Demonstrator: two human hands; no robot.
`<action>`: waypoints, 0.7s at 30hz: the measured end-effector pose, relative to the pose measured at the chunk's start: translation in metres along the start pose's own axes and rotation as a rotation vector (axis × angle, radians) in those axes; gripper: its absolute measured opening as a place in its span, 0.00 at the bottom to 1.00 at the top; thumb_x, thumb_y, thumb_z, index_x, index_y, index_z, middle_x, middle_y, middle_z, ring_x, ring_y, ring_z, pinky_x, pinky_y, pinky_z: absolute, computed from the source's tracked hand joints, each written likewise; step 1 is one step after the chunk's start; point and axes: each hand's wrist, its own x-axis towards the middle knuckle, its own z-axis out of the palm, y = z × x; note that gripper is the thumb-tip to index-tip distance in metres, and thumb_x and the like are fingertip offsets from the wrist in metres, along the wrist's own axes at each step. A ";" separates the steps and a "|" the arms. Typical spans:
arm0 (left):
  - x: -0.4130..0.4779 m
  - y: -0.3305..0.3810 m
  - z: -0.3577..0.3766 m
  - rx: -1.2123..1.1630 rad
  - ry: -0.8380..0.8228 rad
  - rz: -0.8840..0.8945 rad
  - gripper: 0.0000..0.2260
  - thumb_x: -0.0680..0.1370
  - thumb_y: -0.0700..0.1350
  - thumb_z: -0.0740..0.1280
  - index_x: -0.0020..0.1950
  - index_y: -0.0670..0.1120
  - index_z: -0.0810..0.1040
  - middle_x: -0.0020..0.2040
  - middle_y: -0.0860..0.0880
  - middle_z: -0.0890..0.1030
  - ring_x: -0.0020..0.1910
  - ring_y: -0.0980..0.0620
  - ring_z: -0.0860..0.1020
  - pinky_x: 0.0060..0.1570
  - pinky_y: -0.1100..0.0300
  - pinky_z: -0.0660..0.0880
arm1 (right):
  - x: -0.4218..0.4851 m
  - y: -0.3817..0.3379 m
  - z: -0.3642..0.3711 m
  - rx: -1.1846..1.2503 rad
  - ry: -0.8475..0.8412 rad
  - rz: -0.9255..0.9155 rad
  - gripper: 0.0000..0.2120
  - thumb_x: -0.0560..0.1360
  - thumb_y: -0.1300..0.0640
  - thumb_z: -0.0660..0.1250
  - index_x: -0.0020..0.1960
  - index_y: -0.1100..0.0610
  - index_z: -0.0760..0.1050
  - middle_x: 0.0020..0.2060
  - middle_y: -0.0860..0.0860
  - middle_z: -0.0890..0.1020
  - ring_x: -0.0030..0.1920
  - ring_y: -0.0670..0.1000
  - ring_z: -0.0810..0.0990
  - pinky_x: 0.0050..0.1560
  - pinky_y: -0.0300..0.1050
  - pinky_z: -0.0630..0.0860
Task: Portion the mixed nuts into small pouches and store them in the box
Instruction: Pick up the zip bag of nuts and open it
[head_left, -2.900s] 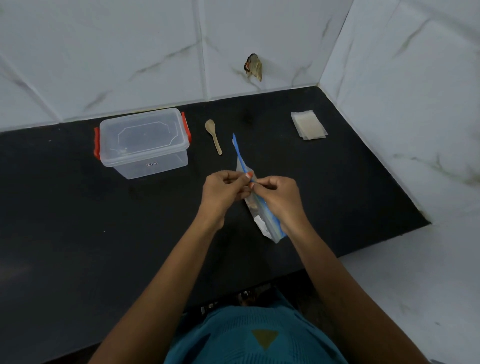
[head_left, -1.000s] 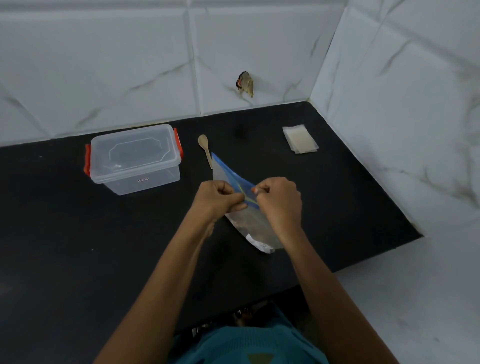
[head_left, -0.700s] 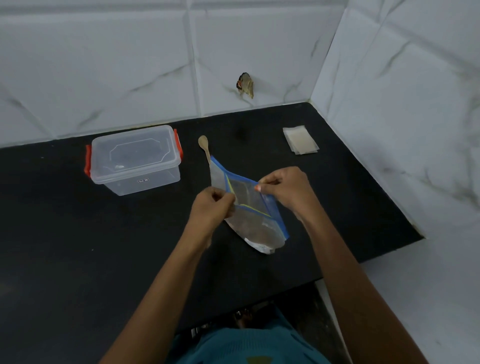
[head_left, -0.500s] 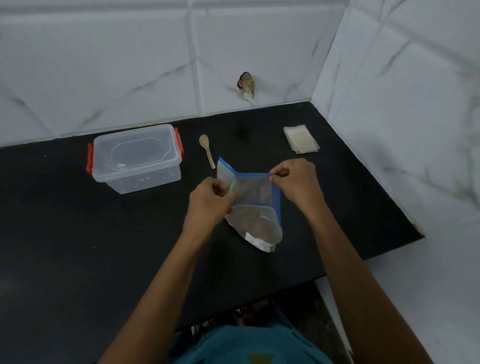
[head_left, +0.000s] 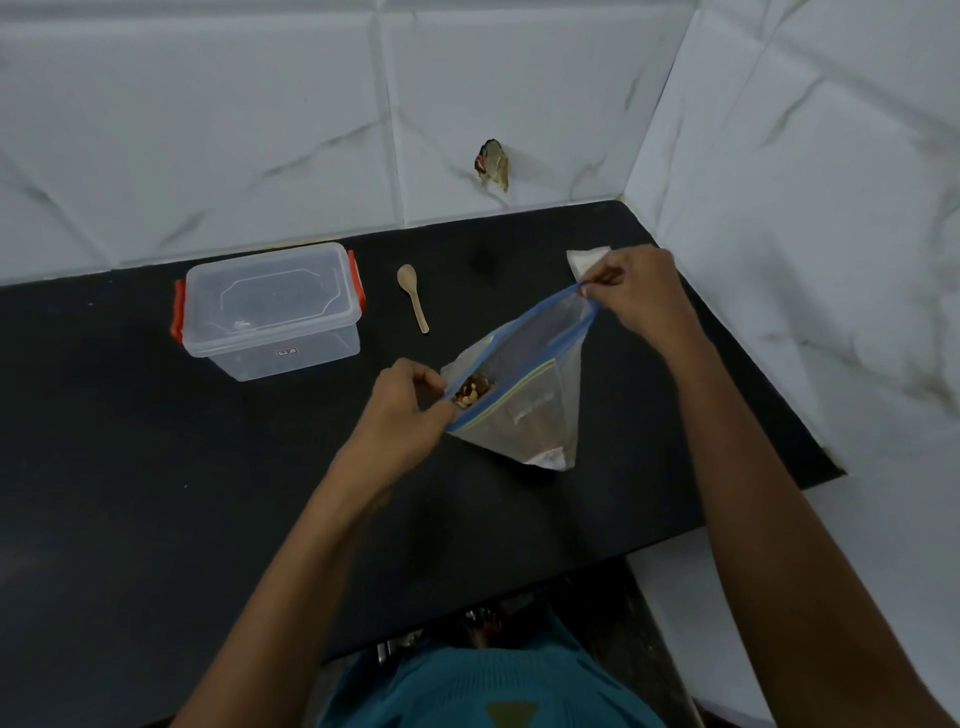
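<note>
Forearms reach out from a teal top at the near edge of the black desk (head_left: 130, 467). The left hand (head_left: 402, 410) pinches the near lip of the big zip bag (head_left: 535, 415), fingers curled tight on the blue strip. Just beyond it the mixed nuts (head_left: 471, 391) show through the mouth, lying inside the bag, whose bottom corner looks to rest on the desk. The right hand (head_left: 634, 291) pinches the far lip and holds it up and well away towards the back right.

Moments ago both hands sat close together on the zip and the mouth was barely parted; now the lips are drawn wide apart and the nuts are in view. The bag is open, so scooping seems the next job, and one hand will have to let go to do it.

Farther back, the wooden spoon (head_left: 414, 299) lies untouched beside the clear box (head_left: 270, 301), whose lid is on with its red clips at the sides. The small pouches (head_left: 586, 257) sit flat near the corner, partly hidden behind the right hand, none filled yet.
</note>
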 end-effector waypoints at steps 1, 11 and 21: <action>-0.003 0.001 0.003 -0.005 -0.019 -0.008 0.10 0.76 0.39 0.64 0.49 0.51 0.65 0.51 0.52 0.65 0.42 0.55 0.71 0.32 0.67 0.69 | 0.003 -0.003 0.000 0.013 0.001 -0.003 0.07 0.72 0.66 0.69 0.49 0.63 0.81 0.39 0.51 0.79 0.39 0.45 0.76 0.40 0.28 0.70; 0.002 -0.005 0.044 0.163 0.180 0.008 0.33 0.70 0.40 0.72 0.69 0.43 0.57 0.65 0.46 0.58 0.65 0.50 0.61 0.63 0.59 0.62 | -0.009 -0.008 0.033 0.184 -0.168 0.112 0.12 0.73 0.60 0.69 0.56 0.61 0.77 0.49 0.55 0.81 0.47 0.44 0.76 0.41 0.31 0.70; 0.056 0.007 0.015 0.559 0.315 0.239 0.12 0.77 0.41 0.65 0.60 0.41 0.72 0.57 0.42 0.75 0.53 0.48 0.76 0.51 0.59 0.73 | -0.085 -0.007 0.023 -0.093 -0.153 0.351 0.21 0.72 0.52 0.69 0.62 0.57 0.70 0.58 0.53 0.72 0.48 0.45 0.72 0.46 0.40 0.69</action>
